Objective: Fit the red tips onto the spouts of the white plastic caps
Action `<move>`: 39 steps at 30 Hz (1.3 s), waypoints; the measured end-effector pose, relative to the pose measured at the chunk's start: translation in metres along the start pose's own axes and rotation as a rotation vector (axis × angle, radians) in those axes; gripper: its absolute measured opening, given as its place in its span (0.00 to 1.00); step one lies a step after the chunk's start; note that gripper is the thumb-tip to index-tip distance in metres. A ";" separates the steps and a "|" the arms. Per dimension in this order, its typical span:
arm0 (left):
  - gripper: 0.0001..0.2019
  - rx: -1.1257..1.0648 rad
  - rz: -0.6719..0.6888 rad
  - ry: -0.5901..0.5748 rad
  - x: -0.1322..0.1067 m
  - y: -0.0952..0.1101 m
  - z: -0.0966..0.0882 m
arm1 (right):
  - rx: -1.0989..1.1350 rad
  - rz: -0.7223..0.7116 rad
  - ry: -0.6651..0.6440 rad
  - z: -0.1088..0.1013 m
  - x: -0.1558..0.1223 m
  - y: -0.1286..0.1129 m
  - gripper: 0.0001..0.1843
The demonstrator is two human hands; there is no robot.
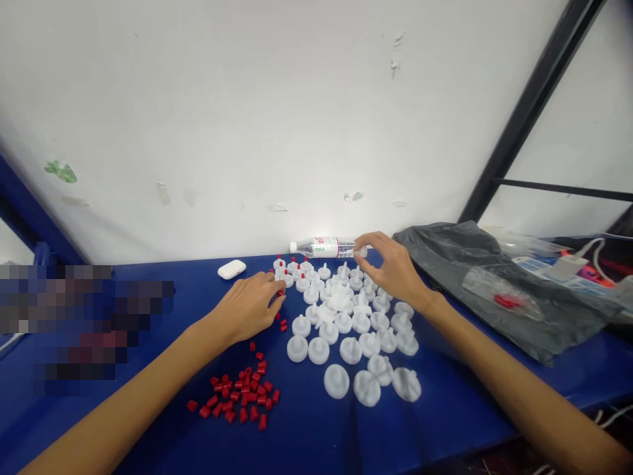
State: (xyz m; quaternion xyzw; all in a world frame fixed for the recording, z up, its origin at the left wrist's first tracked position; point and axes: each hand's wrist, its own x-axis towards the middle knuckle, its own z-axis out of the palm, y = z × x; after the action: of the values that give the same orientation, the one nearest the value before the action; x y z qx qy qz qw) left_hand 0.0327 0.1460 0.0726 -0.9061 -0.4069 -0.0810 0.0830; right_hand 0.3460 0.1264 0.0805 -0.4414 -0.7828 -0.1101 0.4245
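Note:
Several white round plastic caps (346, 323) with small spouts lie spread over the middle of the blue table (306, 435). A heap of small red caps (240, 392) sits at the front left. My left hand (250, 307) rests curled on the table beside the white caps, pinching a small red cap (280, 292). My right hand (390, 264) hovers above the far caps, its fingertips pinching one white cap (362, 251).
A clear water bottle (324, 247) lies by the white wall. A white earbud case (231, 269) sits at the back left. A dark plastic bag (499, 290) with a small clear bag of red parts (504, 300) covers the right; a charger and cables (568, 264) lie behind it.

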 end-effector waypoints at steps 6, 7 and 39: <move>0.08 -0.116 -0.028 -0.022 0.001 -0.005 -0.001 | -0.004 -0.017 -0.050 0.001 -0.003 -0.009 0.09; 0.08 -0.137 -0.030 -0.026 0.002 -0.006 0.000 | -0.008 -0.018 -0.050 0.001 -0.003 -0.010 0.09; 0.14 -0.602 -0.299 -0.121 -0.006 -0.022 0.032 | -0.135 0.066 -0.143 -0.001 -0.003 0.017 0.10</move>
State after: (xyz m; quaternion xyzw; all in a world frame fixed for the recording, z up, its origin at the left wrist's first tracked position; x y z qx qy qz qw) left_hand 0.0149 0.1634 0.0419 -0.8236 -0.4971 -0.1549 -0.2251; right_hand 0.3605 0.1339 0.0760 -0.5012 -0.7869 -0.1170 0.3404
